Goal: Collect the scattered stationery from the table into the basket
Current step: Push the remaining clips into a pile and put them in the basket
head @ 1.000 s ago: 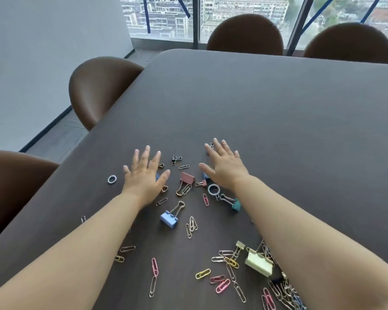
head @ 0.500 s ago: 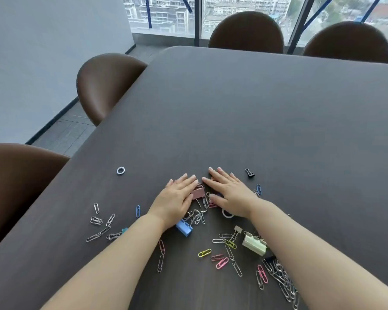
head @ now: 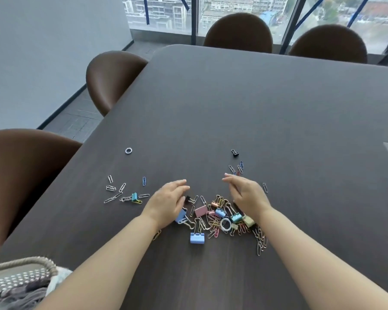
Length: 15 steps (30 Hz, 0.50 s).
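My left hand point(head: 166, 202) and right hand point(head: 249, 195) face palm to palm, fingers straight, gripping nothing. The pile of clips point(head: 217, 217) lies between them, slightly toward me. The basket point(head: 27, 260) sits at my near left, closest to the left hand.

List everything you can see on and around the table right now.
table: one, dark brown, centre
clip pile: many, mixed colours, near middle
blue binder clip: one, pale blue, pile's near edge
black binder clip: one, black, farthest out, right
ring: one, pale, far left
loose paper clips: several, mostly silver, left of pile
basket: one, grey, bottom-left corner
chairs: four, brown, left and far sides
left grip: open, left of pile
right grip: open, right of pile
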### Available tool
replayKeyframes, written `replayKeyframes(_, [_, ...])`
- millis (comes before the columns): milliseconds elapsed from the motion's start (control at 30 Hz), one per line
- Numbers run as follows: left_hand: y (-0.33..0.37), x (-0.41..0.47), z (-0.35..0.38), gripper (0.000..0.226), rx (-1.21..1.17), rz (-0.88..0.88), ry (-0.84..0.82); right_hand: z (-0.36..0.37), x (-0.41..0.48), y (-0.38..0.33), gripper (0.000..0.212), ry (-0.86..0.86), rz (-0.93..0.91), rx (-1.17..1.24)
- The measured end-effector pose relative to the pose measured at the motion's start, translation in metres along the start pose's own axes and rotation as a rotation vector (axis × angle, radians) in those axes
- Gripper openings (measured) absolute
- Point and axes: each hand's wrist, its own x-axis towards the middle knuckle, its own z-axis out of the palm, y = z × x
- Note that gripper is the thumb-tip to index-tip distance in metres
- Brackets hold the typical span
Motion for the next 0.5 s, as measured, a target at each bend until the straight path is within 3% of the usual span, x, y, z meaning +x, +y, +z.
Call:
replayKeyframes(100, [-0.022,0.031,-0.01,0.048,0.12,-0.103,0.02,-0.004,0.033,0.01,0.038,-0.022,0.038,-0.118])
replayKeyframes(233, [-0.067,0.075,-0.03,0.061,0.366,-0.423,0.057,0.003,0.085,0.03,0.058,-0.118,0.108,-0.257])
replayKeyframes(333, [-0.103,0.095,-0.037,0.066,0.327,-0.676,0.049,0.02,0.111,0.038,0.068,-0.209,0.167,-0.38])
replayKeyframes(400, [-0.116,0.101,-0.032,0.066,0.249,-0.717,0.024,0.033,0.117,0.037,0.07,-0.199,0.152,-0.44])
replayKeyframes(500, [-0.112,0.098,-0.021,0.065,0.239,-0.64,0.035,0.039,0.117,0.032,0.07,-0.196,0.13,-0.447])
